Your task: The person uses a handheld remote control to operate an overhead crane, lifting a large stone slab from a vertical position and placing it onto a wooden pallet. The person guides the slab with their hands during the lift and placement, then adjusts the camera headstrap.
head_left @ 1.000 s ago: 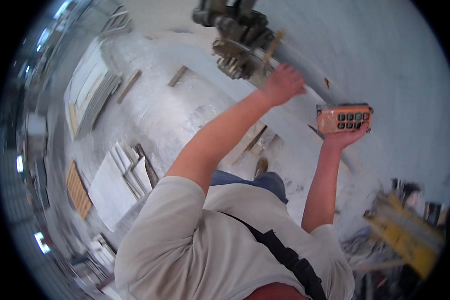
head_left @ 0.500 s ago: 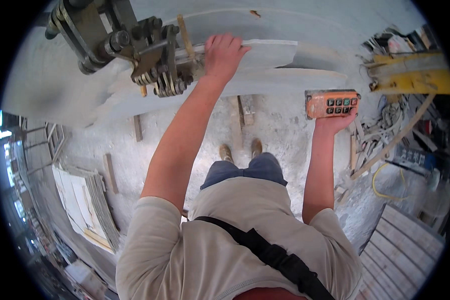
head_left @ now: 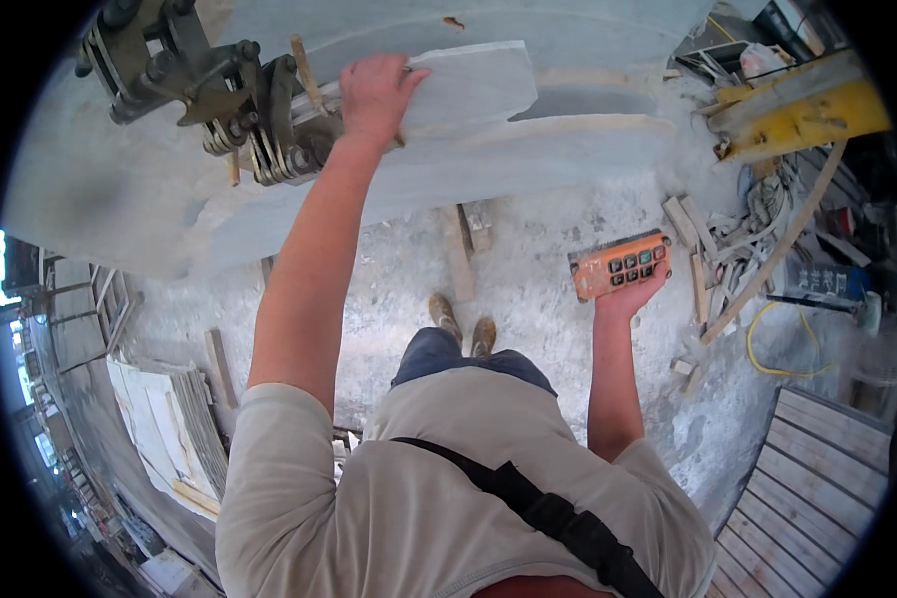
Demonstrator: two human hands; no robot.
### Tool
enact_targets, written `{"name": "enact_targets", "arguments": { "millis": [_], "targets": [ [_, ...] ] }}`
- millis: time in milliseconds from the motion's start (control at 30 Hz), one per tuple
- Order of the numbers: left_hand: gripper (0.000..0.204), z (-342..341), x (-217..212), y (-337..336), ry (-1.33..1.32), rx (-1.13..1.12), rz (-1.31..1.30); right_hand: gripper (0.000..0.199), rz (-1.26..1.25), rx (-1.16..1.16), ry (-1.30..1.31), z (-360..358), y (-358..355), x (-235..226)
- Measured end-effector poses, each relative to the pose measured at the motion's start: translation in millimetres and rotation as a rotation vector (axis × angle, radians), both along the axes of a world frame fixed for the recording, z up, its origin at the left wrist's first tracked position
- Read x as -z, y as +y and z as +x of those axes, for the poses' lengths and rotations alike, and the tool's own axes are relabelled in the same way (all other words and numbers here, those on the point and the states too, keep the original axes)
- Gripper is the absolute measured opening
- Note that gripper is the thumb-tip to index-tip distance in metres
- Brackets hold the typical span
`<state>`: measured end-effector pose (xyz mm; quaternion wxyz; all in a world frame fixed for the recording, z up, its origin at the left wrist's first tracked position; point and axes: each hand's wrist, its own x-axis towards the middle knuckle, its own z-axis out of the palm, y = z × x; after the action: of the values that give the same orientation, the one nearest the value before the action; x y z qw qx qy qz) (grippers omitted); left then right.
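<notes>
My left hand (head_left: 374, 98) is closed over the upper edge of a pale stone slab (head_left: 473, 85), its fingers curled over the far side. Just left of that hand, a dark metal lifting clamp (head_left: 259, 115) with bolted links sits at the slab's edge. A thin wooden strip (head_left: 307, 72) sticks up between the clamp and my hand. Lower and to the right, my right hand (head_left: 636, 296) holds an orange remote control (head_left: 620, 264) from below, buttons facing up. The remote is tilted, its right end higher. What the clamp's jaws grip is partly hidden.
A yellow beam (head_left: 807, 115) juts in at the right, above heaped scraps and a long wooden strip (head_left: 782, 244). A slatted platform (head_left: 807, 478) stands at lower right, near a yellow hose (head_left: 757, 349). Stacked slabs (head_left: 164, 424) lie at left. Wood blocks (head_left: 476, 227) lie ahead of my feet.
My left hand, the slab and the clamp have shifted left in view. My right hand has come lower and leftward, tilting the remote. My feet have changed position.
</notes>
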<state>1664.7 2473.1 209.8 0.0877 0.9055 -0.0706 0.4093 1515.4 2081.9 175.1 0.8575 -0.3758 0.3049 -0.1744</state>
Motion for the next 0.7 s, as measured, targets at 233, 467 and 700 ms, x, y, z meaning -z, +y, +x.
{"name": "enact_targets", "arguments": {
  "millis": [233,467,700],
  "targets": [
    [0.033,13,-17,10,-0.029,-0.008,-0.009,0.04,-0.004,-0.031,0.083,-4,-16,24],
    [0.029,18,-48,-12,-0.1,0.033,-0.001,0.035,0.017,-0.085,0.039,1,-15,15],
    [0.029,20,-84,-53,-0.132,-0.052,-0.044,0.043,-0.068,-0.14,0.054,-7,-2,-4]
  ]
}}
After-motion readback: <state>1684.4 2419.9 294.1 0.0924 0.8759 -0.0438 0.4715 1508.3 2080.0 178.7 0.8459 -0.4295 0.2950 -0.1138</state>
